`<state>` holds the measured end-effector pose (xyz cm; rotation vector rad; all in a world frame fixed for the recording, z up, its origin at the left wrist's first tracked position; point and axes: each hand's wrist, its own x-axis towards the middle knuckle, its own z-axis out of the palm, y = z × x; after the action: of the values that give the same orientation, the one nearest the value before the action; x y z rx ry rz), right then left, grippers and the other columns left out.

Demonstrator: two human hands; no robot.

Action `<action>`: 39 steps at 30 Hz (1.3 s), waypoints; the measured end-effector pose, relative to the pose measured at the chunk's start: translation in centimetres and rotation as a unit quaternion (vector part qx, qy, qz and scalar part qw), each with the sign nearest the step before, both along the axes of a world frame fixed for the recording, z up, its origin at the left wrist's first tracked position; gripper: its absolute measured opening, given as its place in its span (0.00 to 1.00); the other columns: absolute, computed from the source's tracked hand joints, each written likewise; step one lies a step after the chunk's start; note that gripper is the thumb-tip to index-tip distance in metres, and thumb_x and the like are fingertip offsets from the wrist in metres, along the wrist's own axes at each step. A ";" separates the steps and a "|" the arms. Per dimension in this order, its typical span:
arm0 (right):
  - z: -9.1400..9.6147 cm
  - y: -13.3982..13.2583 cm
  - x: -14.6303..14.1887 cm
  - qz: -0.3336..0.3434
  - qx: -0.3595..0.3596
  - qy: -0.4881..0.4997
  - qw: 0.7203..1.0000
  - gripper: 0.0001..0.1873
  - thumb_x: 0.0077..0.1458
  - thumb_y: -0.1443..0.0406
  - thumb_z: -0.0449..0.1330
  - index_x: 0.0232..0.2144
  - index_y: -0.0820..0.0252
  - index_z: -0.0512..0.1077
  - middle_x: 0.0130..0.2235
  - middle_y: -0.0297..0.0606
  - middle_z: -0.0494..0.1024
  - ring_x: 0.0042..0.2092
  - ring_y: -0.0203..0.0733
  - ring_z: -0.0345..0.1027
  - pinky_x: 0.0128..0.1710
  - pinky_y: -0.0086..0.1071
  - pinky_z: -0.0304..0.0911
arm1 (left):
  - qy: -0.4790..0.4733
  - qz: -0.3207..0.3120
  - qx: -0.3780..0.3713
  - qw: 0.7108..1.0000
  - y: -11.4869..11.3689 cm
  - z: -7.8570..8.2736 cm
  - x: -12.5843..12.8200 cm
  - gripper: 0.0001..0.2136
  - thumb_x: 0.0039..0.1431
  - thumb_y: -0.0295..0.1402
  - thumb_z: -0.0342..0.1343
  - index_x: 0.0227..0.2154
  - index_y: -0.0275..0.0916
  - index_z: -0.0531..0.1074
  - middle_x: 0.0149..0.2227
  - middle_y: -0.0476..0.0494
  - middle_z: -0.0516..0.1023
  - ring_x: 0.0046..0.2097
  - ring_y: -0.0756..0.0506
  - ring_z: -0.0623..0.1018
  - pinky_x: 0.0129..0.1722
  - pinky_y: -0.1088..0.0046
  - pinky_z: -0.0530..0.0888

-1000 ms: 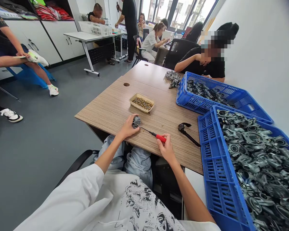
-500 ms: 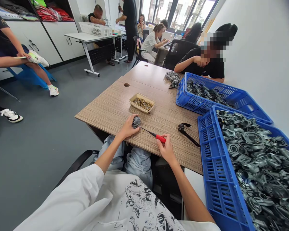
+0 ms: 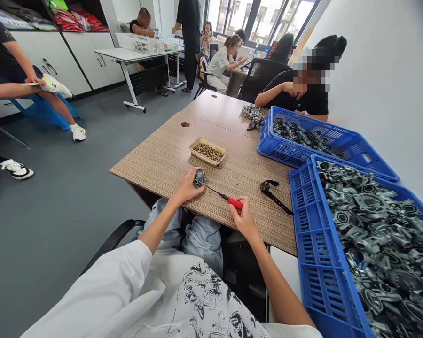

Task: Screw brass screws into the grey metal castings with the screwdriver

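Observation:
Near the front edge of the wooden table, my left hand [image 3: 188, 186] is closed around a small grey metal casting [image 3: 199, 179]. My right hand [image 3: 245, 218] grips the red handle of a screwdriver [image 3: 234, 202]. Its thin shaft points left, with the tip at the casting's right side; whether it sits in a screw I cannot tell. Beyond the casting stands a beige tray [image 3: 216, 163] of small brass-coloured and dark screws. A loose small brass piece [image 3: 237, 183] lies on the tabletop to the right of the casting.
A black wristwatch [image 3: 265, 187] lies on the table [image 3: 155, 159] at right. Two blue crates, the near crate [image 3: 303, 225] and the far crate [image 3: 264, 145], hold metal castings. More parts [image 3: 253, 114] lie at the back, near a seated person in black.
My hands, the casting and the screwdriver hold nearly the same positions. In the background, the standing person's raised arm has come down.

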<state>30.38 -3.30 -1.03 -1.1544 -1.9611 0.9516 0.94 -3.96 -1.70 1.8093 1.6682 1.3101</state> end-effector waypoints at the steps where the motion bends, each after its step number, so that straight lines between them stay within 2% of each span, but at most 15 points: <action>1: 0.0 0.0 0.0 0.001 0.001 0.004 1.000 0.14 0.66 0.55 0.58 0.47 0.54 0.60 0.33 0.33 0.71 0.29 0.41 0.65 0.29 0.33 0.61 | 0.000 0.000 0.001 1.000 0.0 0.0 0.0 0.33 0.52 0.31 0.61 0.62 0.44 0.62 0.59 0.39 0.71 0.60 0.38 0.74 0.63 0.58 0.70; 6: -0.1 0.1 0.0 -0.009 -0.002 0.014 1.000 0.13 0.66 0.55 0.57 0.46 0.53 0.61 0.32 0.33 0.72 0.30 0.42 0.67 0.30 0.34 0.62 | 0.005 0.002 -0.004 1.000 0.0 -0.1 0.0 0.32 0.52 0.32 0.61 0.62 0.44 0.61 0.58 0.40 0.71 0.60 0.38 0.74 0.63 0.58 0.70; 13: 0.1 0.0 -0.1 -0.005 -0.047 0.010 0.999 0.14 0.69 0.50 0.54 0.41 0.52 0.62 0.23 0.26 0.66 0.23 0.40 0.63 0.26 0.32 0.59 | 0.001 0.001 -0.002 1.000 0.1 -0.2 0.0 0.32 0.52 0.32 0.62 0.61 0.44 0.62 0.58 0.40 0.71 0.60 0.38 0.74 0.63 0.58 0.70; 15: 0.2 0.0 -0.2 -0.007 -0.044 0.007 0.999 0.14 0.69 0.50 0.54 0.42 0.52 0.63 0.25 0.27 0.67 0.24 0.41 0.64 0.27 0.32 0.60 | 0.001 0.002 -0.003 1.000 0.1 -0.2 0.0 0.32 0.52 0.32 0.62 0.61 0.44 0.62 0.59 0.40 0.71 0.60 0.38 0.74 0.63 0.58 0.70; 20: 0.6 -0.1 -0.3 -0.008 0.003 0.007 1.000 0.17 0.65 0.54 0.58 0.49 0.55 0.62 0.36 0.36 0.75 0.30 0.42 0.68 0.32 0.34 0.65 | 0.002 0.002 -0.002 1.000 0.0 -0.1 0.0 0.33 0.52 0.32 0.62 0.62 0.44 0.62 0.59 0.40 0.71 0.60 0.38 0.74 0.63 0.59 0.70; 25: 0.3 0.0 -0.1 -0.016 -0.002 0.002 1.000 0.14 0.65 0.55 0.58 0.47 0.54 0.62 0.33 0.35 0.74 0.31 0.44 0.69 0.31 0.35 0.64 | 0.005 0.003 -0.003 1.000 0.0 0.1 0.1 0.32 0.52 0.31 0.61 0.62 0.44 0.62 0.59 0.40 0.71 0.61 0.38 0.74 0.64 0.59 0.69; 32: -0.1 0.2 0.0 -0.008 -0.024 -0.012 1.000 0.14 0.68 0.51 0.54 0.41 0.53 0.63 0.28 0.31 0.71 0.27 0.41 0.66 0.30 0.32 0.62 | 0.008 0.002 -0.005 1.000 0.0 0.1 0.1 0.32 0.53 0.32 0.62 0.62 0.44 0.61 0.59 0.40 0.71 0.61 0.38 0.74 0.64 0.58 0.70; 39: 0.8 -0.2 -0.2 0.007 0.004 -0.001 1.000 0.15 0.67 0.54 0.56 0.50 0.55 0.61 0.34 0.36 0.74 0.31 0.43 0.69 0.32 0.35 0.64 | 0.004 0.003 -0.002 1.000 0.0 0.0 0.1 0.31 0.53 0.33 0.62 0.61 0.44 0.62 0.59 0.40 0.71 0.60 0.38 0.74 0.63 0.58 0.70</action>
<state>30.20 -3.50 -0.25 -1.1393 -1.9751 0.9493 1.02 -3.99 -1.70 1.8109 1.6797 1.3040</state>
